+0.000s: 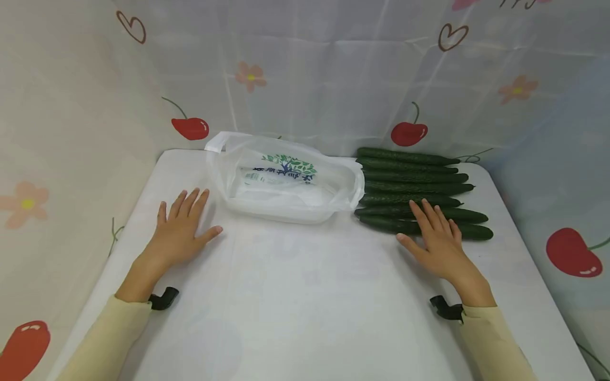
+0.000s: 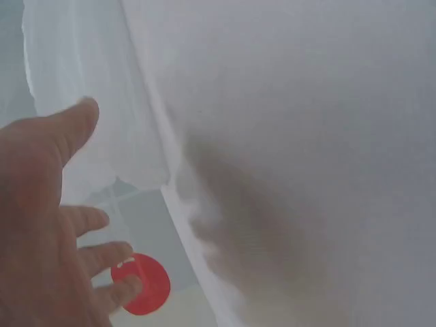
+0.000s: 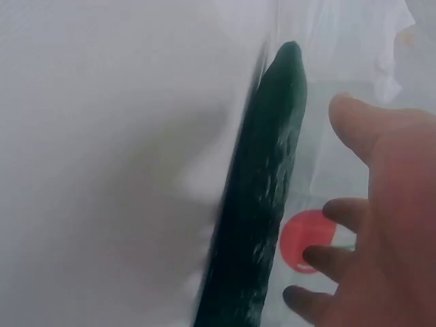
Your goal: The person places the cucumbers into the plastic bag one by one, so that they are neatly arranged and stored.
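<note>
Several dark green cucumbers lie side by side at the back right of the table. Left of them, touching or nearly touching their ends, lies a white plastic bag with green leaf print. My left hand is held with fingers spread, left of the bag and holding nothing. In the left wrist view the hand appears apart from the table, its shadow beside it. My right hand reaches with fingers extended over the nearest cucumbers. The right wrist view shows that hand apart from the nearest cucumber.
A white table extends in front of both hands. Behind it hangs a pale curtain printed with cherries, flowers and hearts, which also runs along both sides. Each wrist carries a black camera mount.
</note>
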Motion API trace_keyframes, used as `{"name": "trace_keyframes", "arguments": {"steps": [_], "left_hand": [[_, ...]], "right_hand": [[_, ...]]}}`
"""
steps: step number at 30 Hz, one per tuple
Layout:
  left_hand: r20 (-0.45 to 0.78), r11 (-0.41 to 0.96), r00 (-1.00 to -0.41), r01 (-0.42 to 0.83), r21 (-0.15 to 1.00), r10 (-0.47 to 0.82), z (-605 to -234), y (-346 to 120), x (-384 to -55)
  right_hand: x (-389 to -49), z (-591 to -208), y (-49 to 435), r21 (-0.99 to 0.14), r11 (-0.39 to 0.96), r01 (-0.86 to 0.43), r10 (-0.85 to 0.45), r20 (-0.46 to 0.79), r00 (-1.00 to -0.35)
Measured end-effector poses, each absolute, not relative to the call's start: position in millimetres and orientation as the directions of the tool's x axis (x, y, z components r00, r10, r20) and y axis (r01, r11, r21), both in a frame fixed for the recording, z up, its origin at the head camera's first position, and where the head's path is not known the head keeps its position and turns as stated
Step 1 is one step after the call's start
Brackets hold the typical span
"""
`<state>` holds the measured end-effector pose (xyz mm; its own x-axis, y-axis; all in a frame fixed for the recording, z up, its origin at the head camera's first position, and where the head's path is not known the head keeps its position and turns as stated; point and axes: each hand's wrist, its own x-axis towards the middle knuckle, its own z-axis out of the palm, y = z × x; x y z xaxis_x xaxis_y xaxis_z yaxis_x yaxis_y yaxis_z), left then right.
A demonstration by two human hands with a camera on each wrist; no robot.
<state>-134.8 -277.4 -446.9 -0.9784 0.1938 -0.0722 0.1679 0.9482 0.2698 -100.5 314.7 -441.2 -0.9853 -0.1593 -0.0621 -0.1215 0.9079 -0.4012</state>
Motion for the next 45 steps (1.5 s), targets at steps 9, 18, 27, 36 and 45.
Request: {"name": "trace_keyframes", "arguments": {"steps": [9, 18, 27, 36, 45], "left_hand": [[-0.051, 0.793, -0.993, 0.051, 0.608, 0.102, -432.9, -289.4, -149.1], [0.11, 0.613, -0.994, 0.097, 0.784, 0.018, -421.9, -274.3, -164.1], [0.151, 0.535, -0.988, 0.111, 0.838, -0.032, -426.4, -261.2, -177.5], [0.154, 0.502, -0.985, 0.095, 0.86, -0.076, -424.8, -249.7, -189.9], [0.196, 0.427, -0.974, 0.13, 0.895, -0.116, -431.2, -245.6, -197.1]], "right_hand": [[-102.5, -449.7, 351.6, -0.468, 0.869, -0.16, -0.149, 0.062, -0.987], [-105.1, -457.8, 399.9, -0.578, 0.808, -0.109, -0.03, 0.144, -0.989], [-97.6, -458.4, 420.8, -0.58, 0.814, -0.042, 0.018, 0.096, -0.995], [-98.2, -462.3, 445.3, -0.599, 0.801, -0.007, 0.033, 0.055, -0.998], [-103.7, -471.3, 454.2, -0.659, 0.751, -0.032, 0.011, 0.062, -0.998]]}}
